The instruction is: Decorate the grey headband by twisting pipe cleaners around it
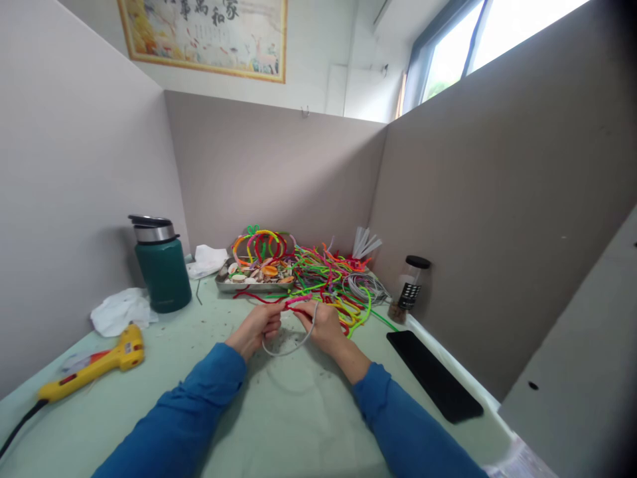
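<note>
Both hands meet above the middle of the green table [293, 431]. My left hand [257, 326] pinches a grey wire loop [291, 352] and the end of a red pipe cleaner. My right hand [323, 325] is closed on the same loop from the other side, with red and pink pipe cleaner [299, 299] between the fingertips. The loop hangs down between the hands. Just beyond them lies a heap of coloured pipe cleaners [328, 269].
A metal tray [239, 287] of small pieces stands behind, with coloured rings [263, 245] on it. A green bottle [163, 275] and yellow glue gun [94, 368] are left. A jar [409, 292] and black phone [432, 375] are right. Partitions surround the table.
</note>
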A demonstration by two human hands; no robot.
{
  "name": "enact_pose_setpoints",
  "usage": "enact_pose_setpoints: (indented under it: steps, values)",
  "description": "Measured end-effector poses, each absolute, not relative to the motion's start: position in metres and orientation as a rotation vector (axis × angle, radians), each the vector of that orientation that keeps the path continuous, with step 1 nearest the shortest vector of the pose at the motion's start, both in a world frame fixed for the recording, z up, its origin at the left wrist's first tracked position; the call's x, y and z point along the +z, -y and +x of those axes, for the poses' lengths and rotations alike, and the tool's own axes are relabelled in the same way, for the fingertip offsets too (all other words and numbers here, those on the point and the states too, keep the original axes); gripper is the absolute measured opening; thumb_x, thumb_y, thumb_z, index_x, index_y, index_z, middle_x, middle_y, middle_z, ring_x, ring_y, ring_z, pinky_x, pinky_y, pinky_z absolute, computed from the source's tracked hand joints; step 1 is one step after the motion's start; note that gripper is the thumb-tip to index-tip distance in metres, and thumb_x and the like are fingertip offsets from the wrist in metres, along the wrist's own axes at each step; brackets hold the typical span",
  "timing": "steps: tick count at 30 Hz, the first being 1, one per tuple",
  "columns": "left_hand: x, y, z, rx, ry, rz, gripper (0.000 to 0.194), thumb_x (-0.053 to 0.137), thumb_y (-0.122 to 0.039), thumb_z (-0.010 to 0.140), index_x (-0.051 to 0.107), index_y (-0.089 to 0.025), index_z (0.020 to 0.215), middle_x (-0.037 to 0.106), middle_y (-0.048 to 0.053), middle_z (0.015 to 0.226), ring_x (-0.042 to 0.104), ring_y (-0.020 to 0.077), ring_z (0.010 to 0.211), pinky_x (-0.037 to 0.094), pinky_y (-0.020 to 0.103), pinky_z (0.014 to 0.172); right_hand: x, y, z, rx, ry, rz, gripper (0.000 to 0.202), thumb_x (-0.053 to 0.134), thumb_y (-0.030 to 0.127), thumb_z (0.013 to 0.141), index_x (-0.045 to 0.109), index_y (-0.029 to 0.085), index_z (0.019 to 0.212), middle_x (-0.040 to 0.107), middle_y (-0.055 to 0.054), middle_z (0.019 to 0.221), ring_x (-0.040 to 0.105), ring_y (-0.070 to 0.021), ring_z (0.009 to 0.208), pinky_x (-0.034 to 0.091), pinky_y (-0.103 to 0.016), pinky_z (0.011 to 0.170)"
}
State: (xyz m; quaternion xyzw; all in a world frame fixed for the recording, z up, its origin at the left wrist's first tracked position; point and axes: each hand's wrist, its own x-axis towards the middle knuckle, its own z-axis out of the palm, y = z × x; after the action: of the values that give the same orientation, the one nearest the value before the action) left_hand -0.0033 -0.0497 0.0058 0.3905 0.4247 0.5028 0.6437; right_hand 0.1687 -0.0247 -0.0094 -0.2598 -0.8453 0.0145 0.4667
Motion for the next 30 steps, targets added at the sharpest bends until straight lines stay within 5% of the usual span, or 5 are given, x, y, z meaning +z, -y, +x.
enact_pose_setpoints:
  steps: [7, 30]
  values:
    - [0.004, 0.045, -0.005, 1.135, -0.957, 0.82, 0.027, 0.054, -0.026, 0.079, 0.035, -0.019, 0.062, 0.017, -0.012, 0.04, 0.01, 0.0024, 0.032, 0.008, 0.017, 0.033, -0.008, 0.017, 0.172, -0.047, 1.987, -0.651, 0.015, 0.053, 0.028, 0.085, 0.065, 0.019, 0.087, 0.062, -0.006, 0.078, 0.056, -0.0172, 0.074, 0.043, -0.028, 0.067]
    - [0.003, 0.046, -0.011, 1.066, -1.036, 0.8, 0.015, 0.054, -0.024, 0.078, 0.043, -0.017, 0.07, 0.019, -0.012, 0.04, 0.011, 0.0022, 0.031, 0.007, 0.018, 0.032, -0.002, 0.008, 0.18, 0.397, 1.854, -0.583, 0.006, 0.059, 0.023, 0.079, 0.063, 0.019, 0.078, 0.052, -0.005, 0.089, 0.053, -0.0152, 0.079, 0.044, -0.027, 0.069]
